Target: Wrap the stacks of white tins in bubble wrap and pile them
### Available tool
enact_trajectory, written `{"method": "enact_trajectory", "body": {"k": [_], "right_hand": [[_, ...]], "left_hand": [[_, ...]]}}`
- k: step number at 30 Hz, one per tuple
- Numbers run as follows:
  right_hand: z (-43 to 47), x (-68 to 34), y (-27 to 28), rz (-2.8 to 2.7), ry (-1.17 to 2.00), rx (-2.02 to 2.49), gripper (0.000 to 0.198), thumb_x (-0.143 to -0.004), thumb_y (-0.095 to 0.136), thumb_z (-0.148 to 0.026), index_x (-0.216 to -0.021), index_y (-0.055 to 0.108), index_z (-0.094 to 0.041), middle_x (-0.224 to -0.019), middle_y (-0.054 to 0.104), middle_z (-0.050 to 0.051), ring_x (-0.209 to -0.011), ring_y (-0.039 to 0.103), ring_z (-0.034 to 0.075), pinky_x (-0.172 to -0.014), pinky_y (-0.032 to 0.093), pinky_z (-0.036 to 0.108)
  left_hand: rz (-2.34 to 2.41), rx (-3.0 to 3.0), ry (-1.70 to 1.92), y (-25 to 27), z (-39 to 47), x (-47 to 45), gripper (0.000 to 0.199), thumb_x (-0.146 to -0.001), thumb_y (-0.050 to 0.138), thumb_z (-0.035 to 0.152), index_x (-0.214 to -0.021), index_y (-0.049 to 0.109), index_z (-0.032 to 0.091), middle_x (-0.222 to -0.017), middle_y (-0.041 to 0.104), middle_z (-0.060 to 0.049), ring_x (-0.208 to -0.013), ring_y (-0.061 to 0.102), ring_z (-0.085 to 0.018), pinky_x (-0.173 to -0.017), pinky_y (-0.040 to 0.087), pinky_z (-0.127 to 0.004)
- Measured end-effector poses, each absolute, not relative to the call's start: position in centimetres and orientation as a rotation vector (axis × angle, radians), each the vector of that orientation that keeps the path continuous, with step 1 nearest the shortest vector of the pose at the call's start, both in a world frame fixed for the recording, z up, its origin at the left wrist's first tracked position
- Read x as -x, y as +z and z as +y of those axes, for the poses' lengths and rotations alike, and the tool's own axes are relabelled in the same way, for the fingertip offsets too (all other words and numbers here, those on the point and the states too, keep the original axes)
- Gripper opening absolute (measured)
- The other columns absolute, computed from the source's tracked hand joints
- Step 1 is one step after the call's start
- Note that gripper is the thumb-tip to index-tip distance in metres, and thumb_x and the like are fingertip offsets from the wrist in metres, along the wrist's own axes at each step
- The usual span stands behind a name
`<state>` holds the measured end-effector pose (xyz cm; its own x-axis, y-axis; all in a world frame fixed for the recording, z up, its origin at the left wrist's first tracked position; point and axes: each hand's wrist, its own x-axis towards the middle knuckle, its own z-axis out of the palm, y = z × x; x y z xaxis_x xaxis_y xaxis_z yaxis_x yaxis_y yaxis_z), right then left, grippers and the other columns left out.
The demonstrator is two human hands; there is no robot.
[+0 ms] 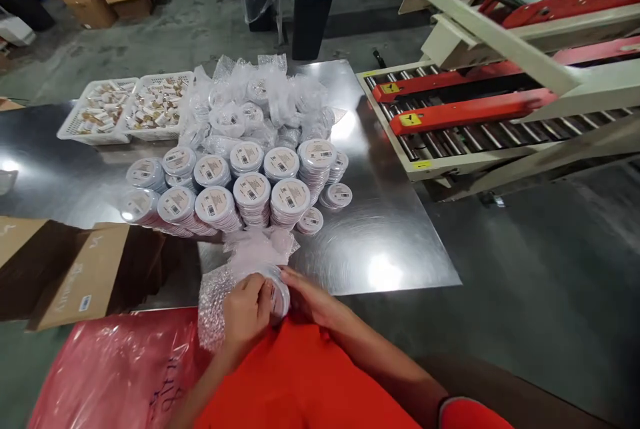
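At the table's near edge, close to my body, I have a stack of round flat discs (280, 297) with a printed label on its end. My left hand (246, 307) is closed on its left side, fingers curled. My right hand (311, 297) holds its right side with fingers along the rim. A sheet of bubble wrap (214, 302) lies beside and partly under my left hand, and more bubble wrap (260, 245) lies just beyond. Several stacks of like discs (251, 190) with barcode labels stand in rows ahead of my hands.
Behind the stacks are bubble-wrapped bundles (245, 115) and white baskets (133, 137) of small bottles on the metal table (380, 229). An open carton (95, 269) and a red plastic bag (125, 369) are at left. A roller conveyor (470, 135) stands right; bins (310, 22) stand behind.
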<state>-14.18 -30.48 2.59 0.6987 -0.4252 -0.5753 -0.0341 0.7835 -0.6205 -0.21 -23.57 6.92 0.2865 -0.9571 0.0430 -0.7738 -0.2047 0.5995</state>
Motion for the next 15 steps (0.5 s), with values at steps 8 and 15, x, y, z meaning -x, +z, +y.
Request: {"method": "enact_trajectory", "body": {"k": [8, 15], "right_hand": [[-29.4, 13.7, 1.2, 0.882, -0.243, 0.659, 0.034, -0.071, 0.07, -0.048, -0.075, 0.05, -0.02, -0.054, 0.049, -0.007, -0.043, 0.039, 0.007, -0.043, 0.03, 0.021], [-31.7, 14.8, 1.8, 0.993, -0.398, 1.081, 0.029, -0.082, 0.053, -0.047, -0.073, 0.046, -0.02, -0.064, 0.042, -0.006, -0.055, 0.038, 0.009, -0.051, 0.031, 0.022]], "left_hand": [[-1.055, -2.088, -0.808, 7.4, -23.4, -0.9, 0.038, -0.09, 0.043, 0.046, -0.063, 0.046, 0.02, -0.055, 0.044, 0.005, -0.053, 0.042, -0.009, -0.053, 0.034, -0.02], [-1.086, -2.147, -0.794, 6.1, -22.1, -3.4, 0.038, -0.087, 0.046, 0.044, -0.058, 0.042, 0.02, -0.052, 0.038, 0.006, -0.051, 0.038, -0.009, -0.051, 0.032, -0.021]]}}
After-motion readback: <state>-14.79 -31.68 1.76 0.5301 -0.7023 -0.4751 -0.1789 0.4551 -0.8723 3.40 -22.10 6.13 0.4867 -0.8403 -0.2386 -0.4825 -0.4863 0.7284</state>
